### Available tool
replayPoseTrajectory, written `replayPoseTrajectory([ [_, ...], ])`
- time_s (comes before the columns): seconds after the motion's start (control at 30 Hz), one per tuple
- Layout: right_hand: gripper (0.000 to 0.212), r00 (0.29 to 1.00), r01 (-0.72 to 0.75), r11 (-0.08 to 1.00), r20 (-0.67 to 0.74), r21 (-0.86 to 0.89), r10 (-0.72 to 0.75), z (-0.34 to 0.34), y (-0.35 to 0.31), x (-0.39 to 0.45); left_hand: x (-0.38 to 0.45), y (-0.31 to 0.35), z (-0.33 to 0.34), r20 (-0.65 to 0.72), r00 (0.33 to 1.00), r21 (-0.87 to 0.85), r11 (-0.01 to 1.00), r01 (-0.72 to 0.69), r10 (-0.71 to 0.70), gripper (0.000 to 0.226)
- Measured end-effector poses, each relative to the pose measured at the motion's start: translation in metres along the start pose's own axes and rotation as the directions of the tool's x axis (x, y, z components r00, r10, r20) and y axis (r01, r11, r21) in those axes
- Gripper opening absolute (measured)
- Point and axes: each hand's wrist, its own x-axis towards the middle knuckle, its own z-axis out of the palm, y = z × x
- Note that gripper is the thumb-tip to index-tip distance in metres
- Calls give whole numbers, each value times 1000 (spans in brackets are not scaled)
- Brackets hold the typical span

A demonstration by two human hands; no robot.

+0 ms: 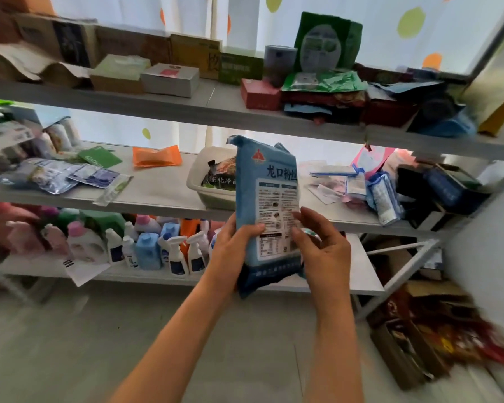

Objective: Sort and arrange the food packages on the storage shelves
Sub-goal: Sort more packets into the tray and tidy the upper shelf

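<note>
- Blue packet (266, 205), a flat food bag with printed text on the side that faces the camera, stands upright in the air in front of the middle shelf (157, 196), held by both hands.
- Its long axis runs up and down, with a small tilt; the top edge reaches up close to the underside of the upper shelf (186, 107), and the bottom corner hangs lower than the wrists.
- The left hand (233, 248) grips the lower left edge, thumb curled over the front of the packet and the other fingers hidden behind it.
- The right hand (322, 242) holds the lower right edge, fingers bent and pinching on the printed face; how far they go around the back I cannot tell.
- Both hands are at about the same height and equally near to the packet, so neither one leads.
- Directly behind the packet, on the middle shelf, is a white tray (200, 181) with a dark packet (220, 174) inside; the blue packet covers the tray's right part.
- My judgement: the tray lies straight ahead and far from the hands, so a forward push and a turn to lay the packet flat would bring it there.
- Left of the tray the shelf board has an orange pouch (156, 156) and silver sachets (56, 177).
- Right of it lie loose papers and a small blue bag (383, 196).
- The lower shelf (361, 280) carries spray bottles (184, 254).
</note>
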Motion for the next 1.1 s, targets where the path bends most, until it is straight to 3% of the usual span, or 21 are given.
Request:
replayPoseTrajectory([
  [0.1,44,1000,-7,1000,-27,2,7,14,9,9,18,8,-19,66,998,-114,993,29,-22,60],
  [0.23,55,997,-74,997,35,12,73,40,17,30,48,23,-48,35,997,-14,997,-72,72,36],
  [0.33,51,995,-88,996,-35,28,89,71,20,48,68,33,-69,22,990,120,983,-139,137,31],
  [0.43,50,990,-110,992,-86,58,115,111,23,66,86,49,-93,-103,970,212,957,-197,222,33],
  [0.53,50,986,-79,994,-144,72,89,155,27,85,108,68,-118,-211,936,200,950,-241,282,34],
  [0.73,47,974,-47,997,-218,59,58,223,28,114,145,103,-164,-342,885,285,932,-224,317,39],
  [0.87,47,959,-50,997,-275,60,64,253,25,128,166,126,-185,-253,924,275,937,-215,286,43],
  [0.97,43,945,-23,998,-326,56,40,265,19,139,177,137,-194,-110,954,247,937,-247,280,50],
  [1.1,45,918,-14,998,-395,63,38,267,11,158,190,142,-188,95,938,322,881,-347,334,73],
])
